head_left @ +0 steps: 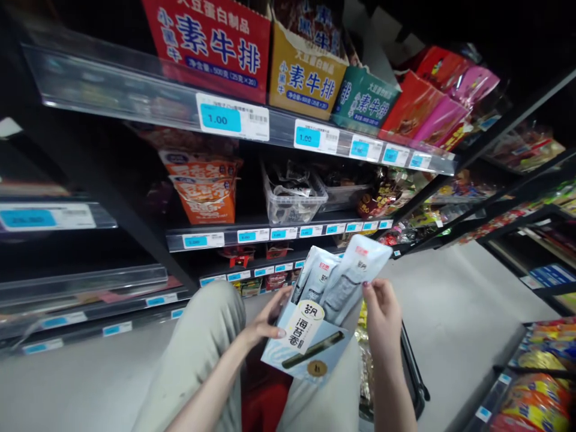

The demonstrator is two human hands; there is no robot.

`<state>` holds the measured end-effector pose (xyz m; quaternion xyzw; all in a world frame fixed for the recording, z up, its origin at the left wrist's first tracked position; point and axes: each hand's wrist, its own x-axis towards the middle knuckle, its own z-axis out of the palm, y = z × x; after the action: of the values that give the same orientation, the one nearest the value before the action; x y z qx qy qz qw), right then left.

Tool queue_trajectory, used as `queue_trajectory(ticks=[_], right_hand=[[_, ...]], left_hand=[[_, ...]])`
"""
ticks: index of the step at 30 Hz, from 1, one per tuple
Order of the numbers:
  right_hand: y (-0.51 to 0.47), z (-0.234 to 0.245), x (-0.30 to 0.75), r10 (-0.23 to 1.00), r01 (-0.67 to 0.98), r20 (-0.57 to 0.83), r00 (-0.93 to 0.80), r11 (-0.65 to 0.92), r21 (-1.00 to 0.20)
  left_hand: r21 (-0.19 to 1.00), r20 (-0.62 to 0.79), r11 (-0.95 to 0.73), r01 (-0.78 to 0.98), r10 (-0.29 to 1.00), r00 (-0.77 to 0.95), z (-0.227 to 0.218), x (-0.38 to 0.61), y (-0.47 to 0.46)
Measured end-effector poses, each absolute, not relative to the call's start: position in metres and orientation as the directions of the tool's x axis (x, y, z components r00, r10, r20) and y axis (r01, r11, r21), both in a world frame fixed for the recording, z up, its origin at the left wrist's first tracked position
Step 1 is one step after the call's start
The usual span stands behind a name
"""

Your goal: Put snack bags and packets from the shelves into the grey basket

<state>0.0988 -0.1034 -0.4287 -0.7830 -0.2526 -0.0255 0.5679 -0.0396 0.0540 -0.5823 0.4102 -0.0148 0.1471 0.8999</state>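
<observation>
In my left hand (265, 324) is an open light-blue snack box (281, 358) with a dark green roll pictured on its front. The thumb lies on the front face and the fingers reach behind the left side. Several pale-blue packets (321, 276) stand up out of the box top. One snack packet (360, 270) rises higher than the others and leans right. My right hand (381, 303) pinches that packet's right edge between thumb and fingers. Its lower end is hidden behind the box front. The box is tilted above my knees.
Shelves with price tags (233, 119) run across ahead, carrying a red carton (216, 42), a yellow carton (306, 75) and orange snack bags (204, 189). A clear plastic bin (294, 204) sits on the middle shelf. A black-rimmed basket (416, 378) with packets stands beside my right leg. More bagged snacks (535, 396) lie at lower right.
</observation>
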Motion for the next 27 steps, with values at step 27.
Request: queue_trajectory(ticks=[27], right_hand=[[-0.314, -0.698, 0.201, 0.151, 0.051, -0.241, 0.959, -0.926, -0.375]], left_hand=[[0.794, -0.491, 0.601, 0.092, 0.544, 0.681, -0.573, -0.052, 0.053]])
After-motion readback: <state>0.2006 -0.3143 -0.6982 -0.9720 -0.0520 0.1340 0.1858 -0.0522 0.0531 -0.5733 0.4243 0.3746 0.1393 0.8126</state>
